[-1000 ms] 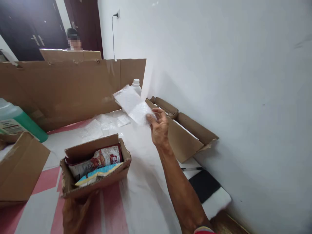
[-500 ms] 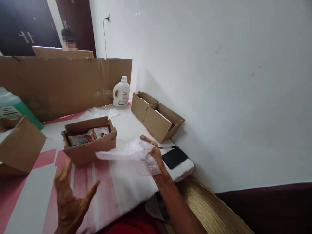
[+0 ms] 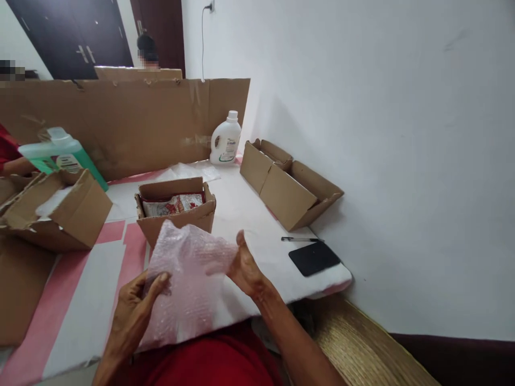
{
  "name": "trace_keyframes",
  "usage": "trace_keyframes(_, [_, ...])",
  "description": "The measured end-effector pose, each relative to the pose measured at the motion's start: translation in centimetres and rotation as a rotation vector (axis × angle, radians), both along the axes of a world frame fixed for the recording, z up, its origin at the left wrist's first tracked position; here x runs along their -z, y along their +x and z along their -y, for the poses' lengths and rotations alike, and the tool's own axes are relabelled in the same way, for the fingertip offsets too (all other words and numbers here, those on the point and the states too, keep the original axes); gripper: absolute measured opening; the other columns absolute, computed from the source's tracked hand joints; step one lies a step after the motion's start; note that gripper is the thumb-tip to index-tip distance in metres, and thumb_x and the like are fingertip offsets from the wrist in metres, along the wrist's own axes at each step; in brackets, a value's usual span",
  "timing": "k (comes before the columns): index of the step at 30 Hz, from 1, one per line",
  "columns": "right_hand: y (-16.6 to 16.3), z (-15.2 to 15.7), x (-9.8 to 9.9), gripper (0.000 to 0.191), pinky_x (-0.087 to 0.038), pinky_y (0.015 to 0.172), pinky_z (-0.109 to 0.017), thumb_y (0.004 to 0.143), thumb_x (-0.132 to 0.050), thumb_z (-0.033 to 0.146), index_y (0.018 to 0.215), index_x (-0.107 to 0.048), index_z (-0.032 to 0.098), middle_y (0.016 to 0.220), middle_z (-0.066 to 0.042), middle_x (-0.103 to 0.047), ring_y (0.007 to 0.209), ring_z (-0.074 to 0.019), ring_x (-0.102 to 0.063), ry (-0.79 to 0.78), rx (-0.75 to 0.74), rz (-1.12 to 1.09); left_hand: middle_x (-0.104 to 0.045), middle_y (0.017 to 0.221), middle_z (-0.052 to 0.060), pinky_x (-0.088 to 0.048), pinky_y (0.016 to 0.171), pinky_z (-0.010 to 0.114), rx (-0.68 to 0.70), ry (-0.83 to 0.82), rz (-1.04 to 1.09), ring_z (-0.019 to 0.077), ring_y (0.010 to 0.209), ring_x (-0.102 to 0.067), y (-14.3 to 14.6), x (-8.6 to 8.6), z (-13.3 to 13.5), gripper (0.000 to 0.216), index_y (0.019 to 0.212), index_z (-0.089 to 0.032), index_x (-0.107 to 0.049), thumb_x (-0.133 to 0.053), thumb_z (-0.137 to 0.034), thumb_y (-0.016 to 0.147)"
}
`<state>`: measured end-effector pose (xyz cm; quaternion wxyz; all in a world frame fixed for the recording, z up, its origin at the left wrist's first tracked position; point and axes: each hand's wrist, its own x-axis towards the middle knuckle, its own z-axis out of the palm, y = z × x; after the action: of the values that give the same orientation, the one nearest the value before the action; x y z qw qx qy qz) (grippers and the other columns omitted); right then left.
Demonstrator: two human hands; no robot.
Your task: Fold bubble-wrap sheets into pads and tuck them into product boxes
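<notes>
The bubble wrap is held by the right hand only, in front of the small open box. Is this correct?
No. The head view shows both hands holding the bubble wrap, left hand and right hand, in front of the small open box.

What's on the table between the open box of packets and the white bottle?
Head view: clear plastic sheets lie flat between the open box and the white bottle. The left hand and right hand hold bubble wrap nearer the camera.
</notes>
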<state>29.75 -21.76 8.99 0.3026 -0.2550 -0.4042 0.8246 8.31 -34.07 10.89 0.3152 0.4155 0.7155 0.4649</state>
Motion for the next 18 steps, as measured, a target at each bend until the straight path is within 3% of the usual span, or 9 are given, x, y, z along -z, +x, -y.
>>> trace_keyframes(3, [0.0, 1.1, 1.8, 0.093, -0.049, 0.085, -0.04, 0.08, -0.029, 0.097, 0.104, -0.072, 0.018, 0.097, -0.013, -0.074, 0.1, -0.0283, -0.066, 0.018, -0.069, -0.006, -0.069, 0.074, 0.003, -0.045, 0.056, 0.025, -0.108, -0.083, 0.18, 0.0166, 0.065, -0.056, -0.8, 1.0, 0.6, 0.06, 0.082, -0.014, -0.073, -0.072, -0.072, 0.068])
trace_keyframes(6, [-0.9, 2.4, 3.5, 0.068, -0.047, 0.076, -0.032, 0.078, -0.062, 0.083, 0.091, -0.072, 0.017, 0.085, -0.006, -0.071, 0.081, -0.0205, -0.063, 0.091, 0.068, 0.104, -0.067, 0.07, 0.003, -0.042, 0.053, 0.024, -0.138, -0.137, 0.238, 0.0151, 0.062, -0.053, -1.2, 2.4, 1.2, 0.065, 0.085, -0.012, -0.072, -0.071, -0.075, 0.068])
trace_keyframes(9, [-1.3, 3.2, 4.7, 0.049, -0.04, 0.061, -0.025, 0.073, -0.081, 0.063, 0.073, -0.066, 0.016, 0.066, 0.003, -0.061, 0.061, -0.0115, -0.051, 0.177, 0.221, 0.27, -0.069, 0.073, 0.004, -0.045, 0.057, 0.025, -0.08, -0.117, 0.054, 0.0174, 0.066, -0.058, -2.3, 4.0, 1.0, 0.064, 0.089, -0.011, -0.073, -0.062, -0.074, 0.077])
trace_keyframes(13, [-0.5, 5.0, 6.0, 0.055, -0.039, 0.047, -0.024, 0.071, -0.077, 0.069, 0.066, -0.06, 0.017, 0.054, 0.002, -0.058, 0.047, -0.0111, -0.05, 0.098, 0.185, 0.404, -0.073, 0.075, 0.004, -0.05, 0.063, 0.028, 0.082, -0.048, -0.32, 0.0191, 0.068, -0.064, -4.4, 5.9, -1.3, 0.055, 0.086, -0.015, -0.073, -0.054, -0.066, 0.086])
trace_keyframes(18, [1.1, 9.0, 6.9, 0.071, -0.041, 0.044, -0.025, 0.081, -0.055, 0.082, 0.067, -0.066, 0.013, 0.065, -0.013, -0.072, 0.046, -0.016, -0.062, -0.025, -0.033, 0.515, -0.077, 0.103, 0.009, -0.053, 0.085, 0.038, 0.244, 0.037, -0.499, 0.027, 0.09, -0.07, -4.9, 6.5, -5.8, 0.041, 0.099, -0.021, -0.075, -0.063, -0.056, 0.081])
